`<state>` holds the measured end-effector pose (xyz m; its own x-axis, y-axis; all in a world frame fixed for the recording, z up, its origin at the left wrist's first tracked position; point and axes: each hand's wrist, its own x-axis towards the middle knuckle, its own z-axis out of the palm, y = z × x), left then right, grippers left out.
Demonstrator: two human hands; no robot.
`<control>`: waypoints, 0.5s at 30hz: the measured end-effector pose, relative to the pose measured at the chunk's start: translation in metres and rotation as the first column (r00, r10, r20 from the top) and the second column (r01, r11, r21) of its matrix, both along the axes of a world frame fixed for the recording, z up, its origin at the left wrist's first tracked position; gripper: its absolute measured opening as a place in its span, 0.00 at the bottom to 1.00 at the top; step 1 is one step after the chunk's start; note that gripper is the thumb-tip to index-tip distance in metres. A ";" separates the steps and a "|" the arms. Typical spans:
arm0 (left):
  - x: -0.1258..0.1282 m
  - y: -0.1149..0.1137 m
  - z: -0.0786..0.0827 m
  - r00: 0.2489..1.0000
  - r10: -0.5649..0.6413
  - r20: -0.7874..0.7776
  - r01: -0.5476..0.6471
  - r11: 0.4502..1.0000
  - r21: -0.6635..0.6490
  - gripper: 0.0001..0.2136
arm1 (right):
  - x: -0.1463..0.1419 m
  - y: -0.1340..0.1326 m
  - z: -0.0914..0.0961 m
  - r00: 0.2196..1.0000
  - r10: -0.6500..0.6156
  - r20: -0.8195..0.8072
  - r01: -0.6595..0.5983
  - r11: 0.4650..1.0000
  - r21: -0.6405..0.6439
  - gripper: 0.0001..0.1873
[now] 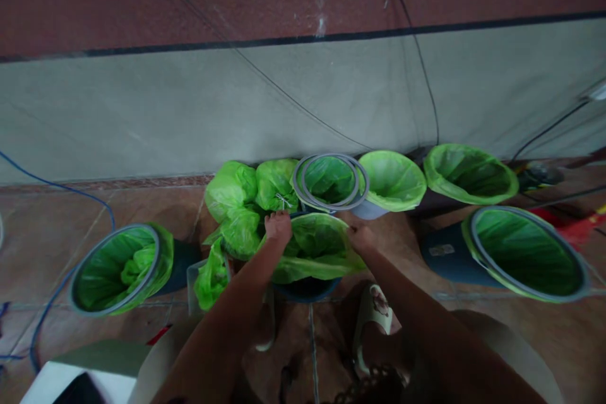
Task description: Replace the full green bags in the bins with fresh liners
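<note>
Green bag (pixel 312 268) sits in and over the mouth of a dark blue bin (pixel 307 291) on the tiled floor (pixel 189 328), just ahead of the person's sandals (pixel 367 328), its edge gripped at two sides: the left hand (pixel 278 226) looks closed on the left edge, the right hand (pixel 362 237) pinches the right. Its thin plastic could tear if the hands pull hard apart, and a lopsided tug could tip the bin or let one side slip inward. Most fingertips are hard to make out, and the bag covers much of the bin's rim, so how well it is seated cannot be told. Beside the left hand, filled green bags (pixel 231 189) crowd close and could get nudged over; their contents do not show. Farther out, the big bin at right (pixel 454 255) hides its bottom in shade, and a pale box (pixel 118 388) is cut off at lower left.
</note>
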<state>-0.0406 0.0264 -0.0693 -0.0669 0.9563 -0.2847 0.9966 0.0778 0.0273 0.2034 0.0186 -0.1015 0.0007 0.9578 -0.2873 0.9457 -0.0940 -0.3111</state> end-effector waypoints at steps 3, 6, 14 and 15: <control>-0.011 -0.003 -0.003 1.000 -0.010 0.017 0.011 0.999 -0.050 0.18 | -0.006 -0.003 -0.008 0.986 -0.159 -0.044 0.160 0.987 0.015 0.22; -0.019 -0.005 -0.001 0.998 -0.012 0.057 0.015 0.998 -0.061 0.19 | -0.012 -0.003 -0.010 0.965 -0.220 -0.145 0.231 0.971 0.067 0.21; -0.093 -0.014 0.004 0.935 0.207 0.288 -0.177 0.976 -0.127 0.06 | -0.041 -0.002 -0.012 0.919 -0.094 -0.382 0.169 0.972 0.166 0.16; -0.103 -0.016 0.000 0.901 0.261 0.345 -0.224 0.964 -0.144 0.05 | -0.045 0.000 -0.014 0.923 -0.075 -0.377 0.156 0.969 0.190 0.15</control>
